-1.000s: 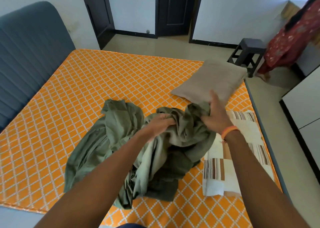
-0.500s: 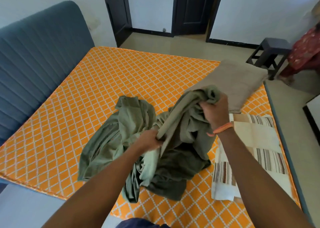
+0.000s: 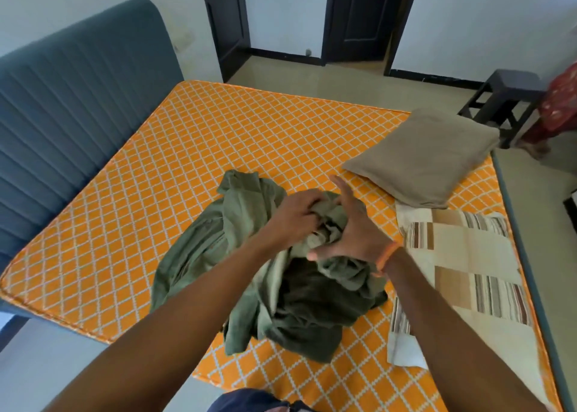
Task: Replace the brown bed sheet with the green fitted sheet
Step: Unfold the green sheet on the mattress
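Head view: the green fitted sheet (image 3: 249,274) lies bunched in a heap on the bare orange mattress (image 3: 193,149), a little toward 5 o'clock of the mattress's middle. The heap's long axis runs from 11 o'clock, where a loose corner points at the far wall, down to 5 o'clock, where the darker folds end near the bed's near edge. No elastic hem or corner seam can be made out in the crumple.

The left hand (image 3: 296,213) has its fingers curled into the top of the heap, its grip clenched on a fold of the sheet. The right hand (image 3: 352,227), just beside it at 3 o'clock, has fingers spread and mostly straight, palm against the same bunch; it presses rather than closes.

A tan pillow (image 3: 427,158) sits at 2 o'clock of the heap, overlapping a striped patchwork cloth (image 3: 462,264) at 3 o'clock. A grey headboard (image 3: 68,105) stands at 9 o'clock. A dark stool (image 3: 502,99) is partly hidden behind the pillow, and a red garment (image 3: 562,105) is cut off by the frame.
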`<state>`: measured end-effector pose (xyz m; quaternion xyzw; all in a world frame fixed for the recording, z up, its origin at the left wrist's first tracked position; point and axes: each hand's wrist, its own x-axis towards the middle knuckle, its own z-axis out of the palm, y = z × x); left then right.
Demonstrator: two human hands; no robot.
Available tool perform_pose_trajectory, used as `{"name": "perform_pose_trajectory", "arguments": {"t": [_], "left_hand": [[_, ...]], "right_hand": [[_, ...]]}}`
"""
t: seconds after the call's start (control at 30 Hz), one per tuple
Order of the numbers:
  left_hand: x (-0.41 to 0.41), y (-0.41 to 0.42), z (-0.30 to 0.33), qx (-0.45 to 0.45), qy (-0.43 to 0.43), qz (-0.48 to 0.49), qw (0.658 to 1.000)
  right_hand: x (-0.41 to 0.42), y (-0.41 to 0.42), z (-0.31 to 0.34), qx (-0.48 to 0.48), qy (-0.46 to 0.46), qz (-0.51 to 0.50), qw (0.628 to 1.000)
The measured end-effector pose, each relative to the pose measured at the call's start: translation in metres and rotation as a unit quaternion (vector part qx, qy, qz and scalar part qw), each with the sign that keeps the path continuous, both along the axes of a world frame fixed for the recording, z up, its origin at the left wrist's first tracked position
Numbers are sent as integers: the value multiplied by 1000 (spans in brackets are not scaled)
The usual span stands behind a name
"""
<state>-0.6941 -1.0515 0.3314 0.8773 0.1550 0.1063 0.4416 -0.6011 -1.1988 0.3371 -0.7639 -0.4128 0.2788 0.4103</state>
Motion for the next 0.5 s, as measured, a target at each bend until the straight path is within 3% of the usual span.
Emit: {"name": "perform_pose_trajectory", "arguments": {"t": [0.07,0.13,0.2,0.4,0.5], "left_hand": [[8,-3,24,3,-43,-5,999],[4,10,29,-8,-80,21,997],[-7,25,14,37,-69,30,996],[-34,27,-75,182,111,49,976],[-64,48,-121,110,198,185,956]], "right_hand": [[-10,17,-1,93,33,-45,994],[-8,24,3,145,-8,-114,983],[-1,22,5,172,-37,-149,973],[16,6,34,320,48,-265,908],[28,-10,46,374,75,-333,862]]}}
